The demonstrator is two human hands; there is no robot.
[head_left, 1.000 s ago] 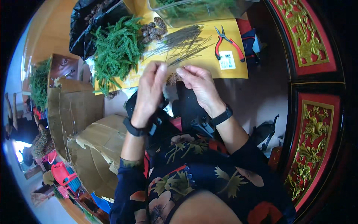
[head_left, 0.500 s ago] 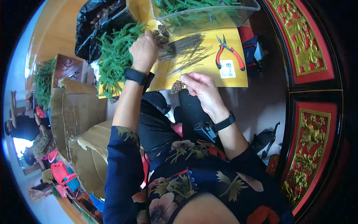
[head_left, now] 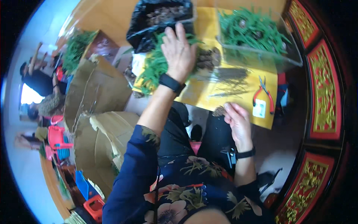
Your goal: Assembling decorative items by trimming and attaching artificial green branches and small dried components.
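My left hand [head_left: 180,52] is stretched forward, palm down, on a heap of green needle sprigs [head_left: 153,67] lying on a yellow sheet [head_left: 209,95]; its fingers are spread and whether it grips any sprig is hidden. My right hand [head_left: 237,121] rests at the near edge of the sheet, fingers curled around a small brown pine cone [head_left: 219,110]. More pine cones [head_left: 207,59] lie just right of my left hand. A bundle of thin dark wires [head_left: 229,80] lies between the two hands.
Red-handled pliers [head_left: 264,94] lie right of the wires. A clear box of green sprigs [head_left: 257,35] and a black bag of cones [head_left: 160,18] stand at the back. Cardboard boxes [head_left: 97,108] crowd the left. A carved red and gold panel [head_left: 320,93] borders the right.
My left hand has left the cone near my right hand and reached forward onto the green heap. My right hand stayed at the sheet's edge with the cone.
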